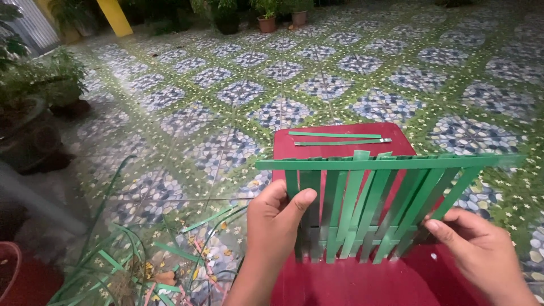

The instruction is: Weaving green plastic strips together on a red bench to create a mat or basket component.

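A half-woven panel of green plastic strips [368, 198] stands upright over a red stool top [340, 147]. Several vertical strips fan out from a woven band at the bottom, and one long horizontal strip [396, 163] crosses their upper ends. My left hand [277, 221] pinches the leftmost vertical strips, thumb in front. At the panel's lower right corner my right hand [481, 249] grips the outer strips. Two loose green strips [340, 138] lie flat on the far part of the stool.
Cut green strips and scraps [153, 260] litter the tiled floor at lower left. Potted plants [266, 17] line the far edge, and more plants [39, 85] stand at the left. A yellow post [116, 17] rises at the back.
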